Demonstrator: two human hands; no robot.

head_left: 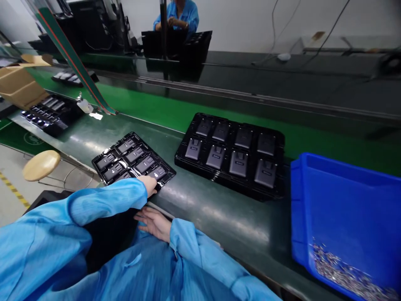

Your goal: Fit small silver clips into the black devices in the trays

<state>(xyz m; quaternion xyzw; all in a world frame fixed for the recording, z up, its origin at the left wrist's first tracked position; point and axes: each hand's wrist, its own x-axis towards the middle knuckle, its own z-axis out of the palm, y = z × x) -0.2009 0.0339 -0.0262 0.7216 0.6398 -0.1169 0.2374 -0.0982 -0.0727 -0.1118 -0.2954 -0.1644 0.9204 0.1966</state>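
My left hand [149, 184] reaches out from a blue sleeve and grips the near corner of a small black tray [102, 155]. This tray lies at the front edge of the dark bench and holds several grey devices. My right hand [154, 222] lies just below the bench edge with its fingers apart, holding nothing. It rests beside a dark object [106, 236] on my lap. A larger black tray stack [280, 138] with two rows of grey devices sits further right on the bench, apart from both hands.
A blue bin [341, 200] with small metal parts stands at the right. A green conveyor belt [150, 104] runs behind the trays. More black trays [46, 115] and a cardboard box [19, 85] lie at the left, near a round stool [40, 165]. Another person [178, 16] works across the line.
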